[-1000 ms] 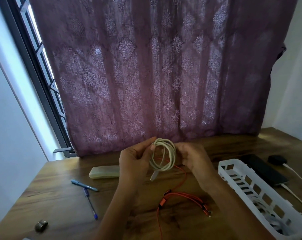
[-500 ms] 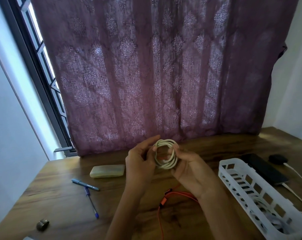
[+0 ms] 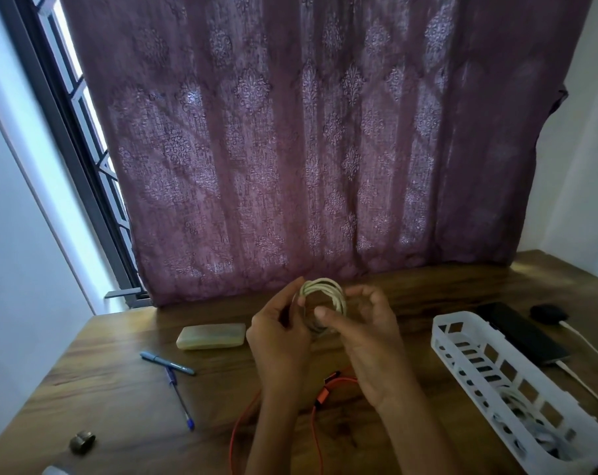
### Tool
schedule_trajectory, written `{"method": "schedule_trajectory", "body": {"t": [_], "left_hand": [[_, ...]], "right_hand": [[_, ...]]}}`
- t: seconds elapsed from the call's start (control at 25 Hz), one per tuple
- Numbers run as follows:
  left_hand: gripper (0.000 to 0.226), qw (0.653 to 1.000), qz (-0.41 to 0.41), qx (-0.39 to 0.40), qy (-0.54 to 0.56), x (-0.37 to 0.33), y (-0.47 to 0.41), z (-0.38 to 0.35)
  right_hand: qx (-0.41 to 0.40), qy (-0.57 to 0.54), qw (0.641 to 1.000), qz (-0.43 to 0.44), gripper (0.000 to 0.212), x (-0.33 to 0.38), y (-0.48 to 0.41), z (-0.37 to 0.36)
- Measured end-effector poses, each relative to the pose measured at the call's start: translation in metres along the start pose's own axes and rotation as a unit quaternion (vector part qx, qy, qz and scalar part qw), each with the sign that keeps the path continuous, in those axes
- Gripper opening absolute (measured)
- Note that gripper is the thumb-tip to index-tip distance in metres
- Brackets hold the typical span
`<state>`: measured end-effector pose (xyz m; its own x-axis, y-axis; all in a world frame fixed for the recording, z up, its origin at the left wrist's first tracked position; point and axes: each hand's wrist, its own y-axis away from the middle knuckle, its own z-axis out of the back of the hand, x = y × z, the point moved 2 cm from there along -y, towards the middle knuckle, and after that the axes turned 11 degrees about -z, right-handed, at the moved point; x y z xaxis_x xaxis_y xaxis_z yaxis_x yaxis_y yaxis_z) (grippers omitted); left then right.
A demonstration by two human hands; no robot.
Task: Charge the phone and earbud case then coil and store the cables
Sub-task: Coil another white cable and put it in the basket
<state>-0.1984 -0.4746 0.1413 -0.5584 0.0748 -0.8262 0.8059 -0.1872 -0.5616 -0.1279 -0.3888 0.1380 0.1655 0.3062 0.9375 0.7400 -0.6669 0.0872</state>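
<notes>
A white cable (image 3: 325, 292), wound into a small coil, is held above the table (image 3: 119, 389) in front of the curtain (image 3: 307, 132). The coil's left side is pinched by the left hand (image 3: 277, 335), thumb and fingers curled about the loops. Its right side is gripped by the right hand (image 3: 367, 332), the thumb laid across the front and the fingers curled behind. An orange cable (image 3: 319, 395) lies loose on the table below the wrists. A white basket (image 3: 456, 316) stands to the right. Just beyond it a phone (image 3: 523, 334) is laid flat with a white lead at its near end, and an earbud case (image 3: 547, 313) sits beside it, likewise with a lead attached. To the left, two pens (image 3: 167, 363), a pale box (image 3: 211, 335) and a small metal ring (image 3: 81, 442) are seen.
</notes>
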Motion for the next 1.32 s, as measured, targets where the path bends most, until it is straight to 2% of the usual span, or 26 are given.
{"method": "schedule_trajectory", "body": {"t": [0.08, 0.2, 0.36, 0.48, 0.6, 0.72, 0.84, 0.92, 1.04, 1.12, 1.32], "left_hand": [[0.026, 1.0, 0.005, -0.017, 0.018, -0.001, 0.003, 0.0], [0.023, 0.998, 0.012, -0.022, 0.049, 0.0, 0.006, 0.002], [0.032, 0.996, 0.014, 0.085, 0.013, -0.001, 0.004, 0.006], [0.041, 0.978, -0.039, 0.176, -0.1, 0.0, -0.001, 0.007], [0.045, 0.949, -0.097, 0.247, -0.171, -0.004, -0.004, 0.006], [0.041, 0.956, -0.073, 0.26, -0.116, -0.001, -0.003, 0.007], [0.031, 0.961, -0.03, 0.274, 0.015, 0.004, -0.002, 0.009], [0.022, 0.946, 0.003, 0.307, 0.105, -0.005, 0.003, 0.007], [0.022, 0.94, 0.072, 0.264, 0.204, -0.014, 0.01, 0.002], [0.022, 0.954, 0.075, 0.215, 0.198, -0.012, 0.012, -0.003], [0.022, 0.978, 0.039, 0.163, 0.126, -0.003, 0.014, -0.009]], "right_hand": [[-0.06, 0.071, 0.993, 0.066, 0.024, 0.001, 0.004, -0.002], [-0.122, 0.177, 0.966, 0.143, 0.006, 0.007, 0.008, 0.002], [-0.114, 0.259, 0.945, 0.164, 0.006, 0.012, 0.008, 0.009], [-0.086, 0.288, 0.94, 0.16, 0.006, 0.015, 0.009, 0.012], [-0.051, 0.368, 0.91, 0.186, 0.01, 0.021, 0.01, 0.016], [-0.008, 0.403, 0.887, 0.226, 0.014, 0.028, 0.011, 0.017], [-0.039, 0.373, 0.883, 0.281, 0.015, 0.032, 0.01, 0.025], [-0.062, 0.318, 0.913, 0.248, 0.018, 0.029, 0.008, 0.03], [-0.087, 0.232, 0.954, 0.168, 0.01, 0.019, 0.004, 0.031], [-0.081, 0.191, 0.972, 0.113, 0.002, 0.012, 0.003, 0.029], [-0.022, 0.113, 0.993, -0.006, 0.011, 0.007, 0.007, 0.027]]}}
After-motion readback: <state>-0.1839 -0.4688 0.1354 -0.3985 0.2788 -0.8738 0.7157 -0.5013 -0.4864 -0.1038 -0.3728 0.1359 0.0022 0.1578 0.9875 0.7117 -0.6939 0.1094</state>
